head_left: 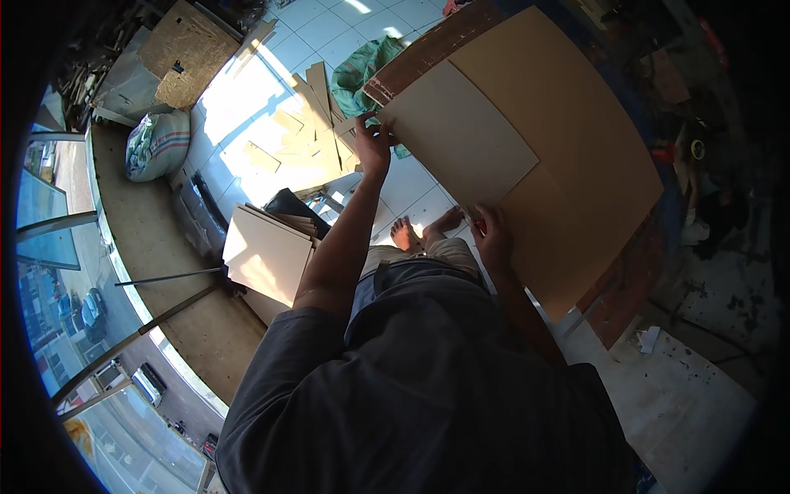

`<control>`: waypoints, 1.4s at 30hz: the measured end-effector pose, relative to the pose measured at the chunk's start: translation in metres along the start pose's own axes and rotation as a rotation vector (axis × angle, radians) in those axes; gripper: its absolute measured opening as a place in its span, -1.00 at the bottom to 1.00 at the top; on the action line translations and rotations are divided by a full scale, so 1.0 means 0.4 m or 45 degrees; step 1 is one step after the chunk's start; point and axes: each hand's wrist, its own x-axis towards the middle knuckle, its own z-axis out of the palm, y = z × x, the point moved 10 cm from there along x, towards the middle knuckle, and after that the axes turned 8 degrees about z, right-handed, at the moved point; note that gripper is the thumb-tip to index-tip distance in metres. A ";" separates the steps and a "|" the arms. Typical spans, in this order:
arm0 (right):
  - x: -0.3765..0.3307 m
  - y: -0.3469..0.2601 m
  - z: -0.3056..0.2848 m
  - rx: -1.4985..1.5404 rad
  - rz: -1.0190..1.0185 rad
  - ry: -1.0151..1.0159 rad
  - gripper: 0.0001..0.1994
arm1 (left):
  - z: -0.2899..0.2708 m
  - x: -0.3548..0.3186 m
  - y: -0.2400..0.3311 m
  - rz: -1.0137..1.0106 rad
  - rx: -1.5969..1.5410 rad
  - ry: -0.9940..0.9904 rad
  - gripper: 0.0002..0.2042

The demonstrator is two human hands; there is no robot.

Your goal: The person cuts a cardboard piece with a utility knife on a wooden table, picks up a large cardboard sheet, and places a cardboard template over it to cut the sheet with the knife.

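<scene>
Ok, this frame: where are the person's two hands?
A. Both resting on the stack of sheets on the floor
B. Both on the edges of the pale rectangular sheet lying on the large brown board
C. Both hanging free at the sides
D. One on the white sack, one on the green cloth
B: the left hand grips the far corner of the pale rectangular sheet and the right hand holds its near edge, atop the large brown board.

Just one head-mounted fisheye, looking steeply down from above the shoulders, close over the tabletop (576, 165), tiled floor (329, 25) beyond, edges bending.
</scene>
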 end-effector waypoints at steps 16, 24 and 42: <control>0.032 0.066 -0.062 0.506 0.291 0.254 -0.55 | 0.008 0.005 -0.003 -0.008 -0.079 -0.039 -0.61; 0.032 0.078 -0.060 0.476 0.269 0.234 -0.51 | 0.011 0.022 -0.028 -0.022 -0.099 -0.090 -0.62; 0.027 0.037 -0.057 0.016 0.015 0.070 -0.54 | 0.020 0.041 -0.055 0.001 -0.201 -0.150 -0.60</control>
